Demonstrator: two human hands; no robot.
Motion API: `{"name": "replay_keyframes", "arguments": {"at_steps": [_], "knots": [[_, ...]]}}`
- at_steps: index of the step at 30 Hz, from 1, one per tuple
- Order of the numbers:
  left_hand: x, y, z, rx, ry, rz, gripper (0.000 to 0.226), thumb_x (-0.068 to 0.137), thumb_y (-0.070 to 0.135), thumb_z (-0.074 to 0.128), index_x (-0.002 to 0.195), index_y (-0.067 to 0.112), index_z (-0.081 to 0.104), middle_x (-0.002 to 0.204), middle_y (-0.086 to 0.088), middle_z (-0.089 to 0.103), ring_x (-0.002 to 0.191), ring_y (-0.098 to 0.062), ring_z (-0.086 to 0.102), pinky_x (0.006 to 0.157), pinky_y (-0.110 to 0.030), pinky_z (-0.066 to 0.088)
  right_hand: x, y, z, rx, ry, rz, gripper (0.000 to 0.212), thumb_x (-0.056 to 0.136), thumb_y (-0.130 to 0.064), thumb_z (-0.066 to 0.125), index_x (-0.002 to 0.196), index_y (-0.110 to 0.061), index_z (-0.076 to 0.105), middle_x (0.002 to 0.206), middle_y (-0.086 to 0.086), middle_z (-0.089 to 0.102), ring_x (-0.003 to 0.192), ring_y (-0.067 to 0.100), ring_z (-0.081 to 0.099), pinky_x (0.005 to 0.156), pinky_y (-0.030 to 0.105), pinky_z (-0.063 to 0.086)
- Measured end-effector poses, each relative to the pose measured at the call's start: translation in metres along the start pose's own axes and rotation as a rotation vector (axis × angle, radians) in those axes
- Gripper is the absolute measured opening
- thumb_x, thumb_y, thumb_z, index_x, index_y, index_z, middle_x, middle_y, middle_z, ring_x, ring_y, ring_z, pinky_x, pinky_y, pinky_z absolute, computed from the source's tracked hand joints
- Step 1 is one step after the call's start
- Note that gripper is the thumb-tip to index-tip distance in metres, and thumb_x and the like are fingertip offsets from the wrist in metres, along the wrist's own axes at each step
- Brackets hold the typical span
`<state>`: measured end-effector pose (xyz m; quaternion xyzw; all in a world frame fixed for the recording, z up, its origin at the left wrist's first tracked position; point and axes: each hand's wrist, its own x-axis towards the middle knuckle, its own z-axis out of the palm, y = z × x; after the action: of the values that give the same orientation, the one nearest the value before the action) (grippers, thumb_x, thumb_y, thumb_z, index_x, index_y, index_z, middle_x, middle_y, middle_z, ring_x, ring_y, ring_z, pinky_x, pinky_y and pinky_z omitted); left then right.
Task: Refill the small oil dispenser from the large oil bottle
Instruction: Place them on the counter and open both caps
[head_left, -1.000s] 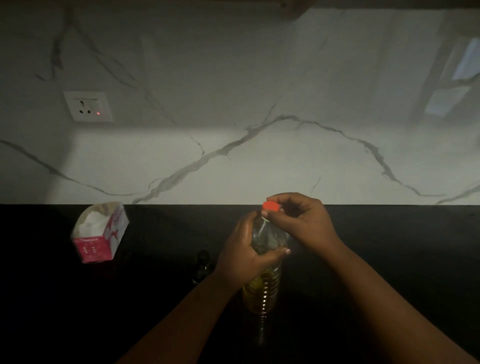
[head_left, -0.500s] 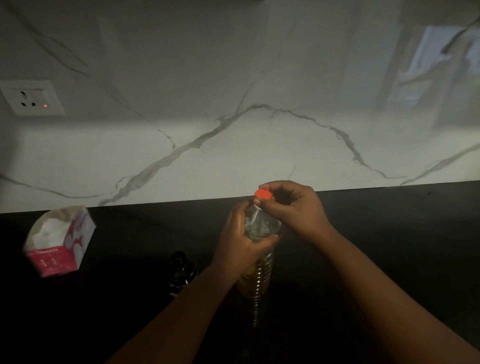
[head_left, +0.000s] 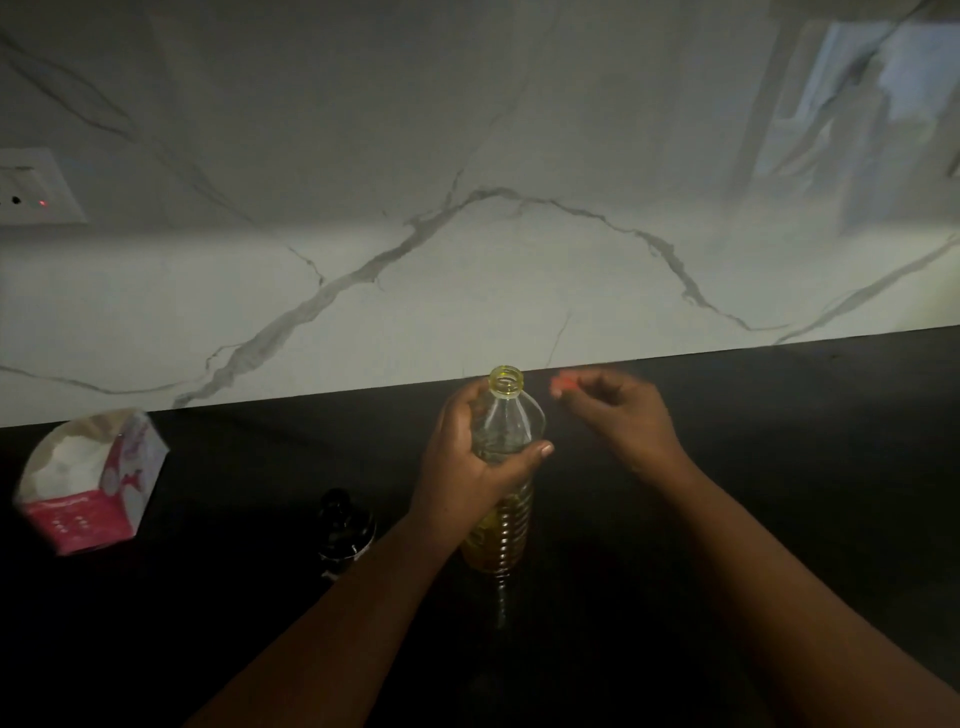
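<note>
The large clear oil bottle (head_left: 501, 535) stands upright on the black counter (head_left: 753, 426), with yellow oil in its lower part and its threaded mouth uncovered. My left hand (head_left: 470, 462) grips the bottle round its shoulder. To the right of the mouth my right hand (head_left: 618, 415) pinches the red cap (head_left: 563, 384), which is blurred and clear of the bottle. The small dark oil dispenser (head_left: 345, 530) stands left of the bottle, partly hidden behind my left forearm and hard to make out in the dim light.
An open pink and white carton (head_left: 98, 488) with white contents sits at the left of the counter. A marble backsplash (head_left: 467, 270) rises behind, with a wall socket (head_left: 31, 187) at the far left.
The red cap has come off the bottle: my right hand has lifted it away to the right, leaving the mouth uncovered. My left hand still grips the bottle. The view has shifted right.
</note>
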<state>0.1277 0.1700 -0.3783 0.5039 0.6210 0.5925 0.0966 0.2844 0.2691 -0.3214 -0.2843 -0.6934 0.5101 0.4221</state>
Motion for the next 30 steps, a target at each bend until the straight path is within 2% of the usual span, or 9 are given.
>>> {"name": "replay_keyframes", "arguments": {"at_steps": [2,4,6,9,12,17,24,27,30], "knots": [[-0.001,-0.001,0.002,0.009,0.010,-0.008,0.089,0.058,0.080,0.074,0.133,0.041,0.047,0.132,0.015,0.056,0.120,-0.005,0.057,0.093,-0.022,0.052,-0.012,0.038,-0.009,-0.216,-0.038,0.135,0.007,0.084,-0.024,0.071,0.090,-0.028,0.069,0.091,-0.003,0.071,0.074,-0.004,0.065,0.064,0.011,0.052],[-0.001,-0.001,0.003,-0.001,0.019,-0.002,0.088,0.059,0.079,0.075,0.133,0.040,0.048,0.131,0.014,0.057,0.120,-0.007,0.058,0.094,-0.026,0.053,-0.029,0.078,-0.014,-0.397,-0.087,0.276,0.017,0.084,-0.027,0.071,0.100,-0.029,0.066,0.098,-0.005,0.069,0.078,-0.001,0.064,0.062,0.012,0.048],[-0.002,-0.001,0.004,-0.009,0.021,0.003,0.087,0.061,0.076,0.077,0.133,0.038,0.048,0.131,0.012,0.058,0.120,-0.010,0.059,0.095,-0.033,0.055,-0.048,0.110,-0.016,-0.571,-0.109,0.317,0.031,0.083,-0.027,0.072,0.113,-0.025,0.064,0.108,-0.007,0.065,0.088,0.000,0.060,0.071,0.013,0.046],[-0.003,0.000,0.003,-0.006,0.019,0.001,0.087,0.062,0.075,0.077,0.133,0.036,0.049,0.131,0.010,0.059,0.121,-0.012,0.059,0.096,-0.039,0.056,-0.067,0.133,-0.023,-0.755,-0.114,0.258,0.040,0.084,-0.032,0.070,0.122,-0.021,0.062,0.117,-0.002,0.062,0.102,0.006,0.058,0.090,0.023,0.048],[-0.003,0.002,0.001,-0.002,0.024,-0.011,0.087,0.061,0.074,0.077,0.133,0.034,0.049,0.130,0.008,0.060,0.120,-0.014,0.060,0.095,-0.043,0.056,-0.074,0.137,-0.031,-0.826,-0.130,0.226,0.043,0.087,-0.037,0.066,0.126,-0.022,0.059,0.119,-0.001,0.061,0.109,0.011,0.053,0.097,0.028,0.045],[-0.004,0.004,0.001,-0.009,0.042,-0.015,0.082,0.063,0.064,0.081,0.131,0.030,0.050,0.128,0.005,0.061,0.119,-0.015,0.061,0.095,-0.045,0.055,-0.073,0.134,-0.033,-0.884,-0.131,0.162,0.040,0.092,-0.041,0.057,0.128,-0.022,0.058,0.119,-0.001,0.062,0.111,0.013,0.051,0.097,0.028,0.044],[-0.005,0.007,0.000,-0.025,0.019,-0.030,0.088,0.062,0.068,0.079,0.134,0.027,0.049,0.130,0.003,0.061,0.120,-0.018,0.060,0.096,-0.047,0.055,-0.068,0.128,-0.031,-1.063,-0.153,0.125,0.037,0.098,-0.042,0.045,0.130,-0.026,0.056,0.121,0.000,0.061,0.113,0.013,0.052,0.096,0.027,0.045],[-0.005,0.007,-0.001,-0.027,0.015,-0.033,0.087,0.062,0.070,0.078,0.133,0.030,0.049,0.130,0.005,0.060,0.120,-0.017,0.060,0.095,-0.047,0.055,-0.066,0.135,-0.030,-1.071,-0.145,0.128,0.033,0.098,-0.042,0.045,0.123,-0.026,0.060,0.116,-0.001,0.062,0.107,0.013,0.055,0.093,0.029,0.047],[-0.005,0.006,-0.001,-0.021,0.013,-0.041,0.089,0.061,0.072,0.078,0.134,0.029,0.048,0.131,0.004,0.060,0.120,-0.018,0.060,0.096,-0.047,0.055,-0.060,0.142,-0.033,-1.030,-0.095,0.217,0.030,0.099,-0.041,0.044,0.110,-0.023,0.065,0.103,0.000,0.065,0.094,0.013,0.058,0.086,0.031,0.050]]}}
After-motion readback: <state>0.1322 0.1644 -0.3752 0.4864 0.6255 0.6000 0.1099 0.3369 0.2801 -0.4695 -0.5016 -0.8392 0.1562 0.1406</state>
